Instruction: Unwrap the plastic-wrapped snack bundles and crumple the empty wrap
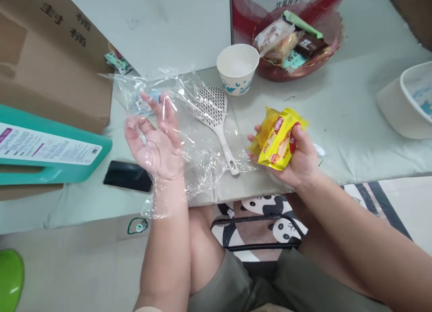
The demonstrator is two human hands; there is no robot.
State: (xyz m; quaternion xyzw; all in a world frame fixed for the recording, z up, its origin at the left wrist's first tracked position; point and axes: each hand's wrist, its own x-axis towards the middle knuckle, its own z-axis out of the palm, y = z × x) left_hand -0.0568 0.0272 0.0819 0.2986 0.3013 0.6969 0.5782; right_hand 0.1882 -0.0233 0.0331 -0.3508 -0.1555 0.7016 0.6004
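My left hand (157,145) is inside a clear plastic bag (202,168), palm up with the fingers spread and slightly curled. The thin film spreads rightward over the table and partly covers a white slotted skimmer (212,106). In my right hand (305,163) are yellow snack packets (278,139), with the thumb pressed on the front one. A white paper bowl (238,69) with a blue pattern stands just beyond the skimmer. Below my left wrist, a black phone (128,175) lies flat on the table.
A reddish basket (280,73) of wrapped snacks sits at the back. At left are a teal jug (67,143) and a cardboard box (57,73). A white board (162,28) stands behind, and a white tub (391,100) is at right.
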